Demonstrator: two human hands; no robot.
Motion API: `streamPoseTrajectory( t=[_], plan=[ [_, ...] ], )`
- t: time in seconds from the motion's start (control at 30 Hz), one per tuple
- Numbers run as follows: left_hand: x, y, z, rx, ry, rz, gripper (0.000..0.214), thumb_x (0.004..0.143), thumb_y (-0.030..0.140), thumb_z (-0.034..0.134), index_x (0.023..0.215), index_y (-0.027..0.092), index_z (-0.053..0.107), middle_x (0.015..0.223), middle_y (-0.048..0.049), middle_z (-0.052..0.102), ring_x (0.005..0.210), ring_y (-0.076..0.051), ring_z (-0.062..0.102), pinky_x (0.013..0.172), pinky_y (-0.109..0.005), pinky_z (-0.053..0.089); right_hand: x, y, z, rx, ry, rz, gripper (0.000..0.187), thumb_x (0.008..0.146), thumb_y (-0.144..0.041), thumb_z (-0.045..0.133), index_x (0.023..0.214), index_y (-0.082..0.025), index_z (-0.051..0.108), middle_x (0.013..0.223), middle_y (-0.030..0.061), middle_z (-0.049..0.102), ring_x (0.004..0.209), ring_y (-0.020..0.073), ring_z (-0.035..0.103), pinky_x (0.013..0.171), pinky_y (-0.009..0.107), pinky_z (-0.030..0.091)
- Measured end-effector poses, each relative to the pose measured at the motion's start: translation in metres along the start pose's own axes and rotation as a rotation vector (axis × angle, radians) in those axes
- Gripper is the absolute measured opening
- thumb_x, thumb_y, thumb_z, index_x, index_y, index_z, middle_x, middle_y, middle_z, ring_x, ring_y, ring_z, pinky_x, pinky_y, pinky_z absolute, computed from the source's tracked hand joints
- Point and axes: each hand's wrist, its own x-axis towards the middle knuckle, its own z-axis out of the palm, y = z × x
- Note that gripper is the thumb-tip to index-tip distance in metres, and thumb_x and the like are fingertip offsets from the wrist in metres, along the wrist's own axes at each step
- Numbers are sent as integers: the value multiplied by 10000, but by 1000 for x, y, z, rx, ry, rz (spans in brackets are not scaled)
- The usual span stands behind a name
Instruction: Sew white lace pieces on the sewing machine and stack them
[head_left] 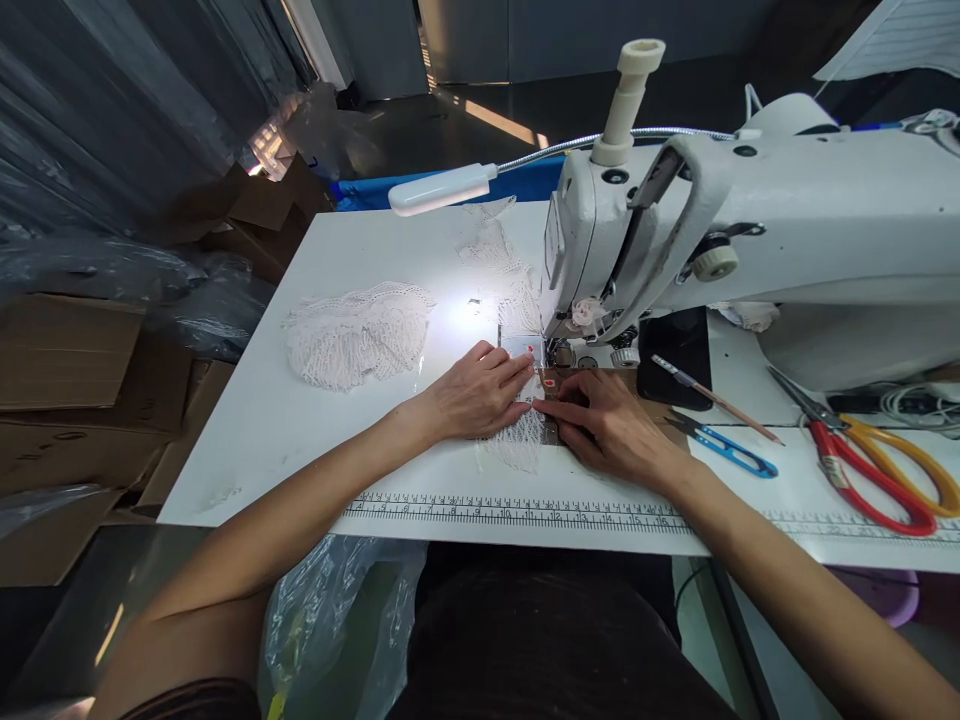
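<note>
A strip of white lace [517, 445] lies on the white table in front of the needle of a white sewing machine [750, 220]. My left hand [480, 392] rests flat on the lace, fingers stretched toward the presser foot [559, 352]. My right hand [607, 425] lies beside it on the right, fingertips pressed on the lace edge just before the needle. More lace trails behind the machine head [495, 255].
A heap of white lace [356, 335] sits left on the table [300, 430]. To the right lie blue thread snips [724, 445], a pencil [712, 398], and red and yellow scissors [877, 470]. A lamp [442, 188] lights the work. Cardboard boxes [67, 400] stand at left.
</note>
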Motion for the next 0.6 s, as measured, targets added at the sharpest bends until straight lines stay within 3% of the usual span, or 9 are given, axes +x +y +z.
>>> streamPoseTrajectory(
  t=[0.2,0.6],
  plan=[
    [13,0,4,29,58,-3,455,1000,403,453,1327,106,562,1435,-196,525,1091,-317,536,979,-490,364,-3,7,1,-5,26,53,366,942,-232,528,1274,-287,669,1147,120,601,1055,285,515,901,477,439],
    [10,-4,6,14,32,-44,481,1019,392,404,1408,121,485,1508,-178,458,1226,-328,489,1051,-517,279,1,5,1,3,56,84,330,965,-272,518,1245,-286,693,1124,130,599,1056,293,513,906,490,433]
  ],
)
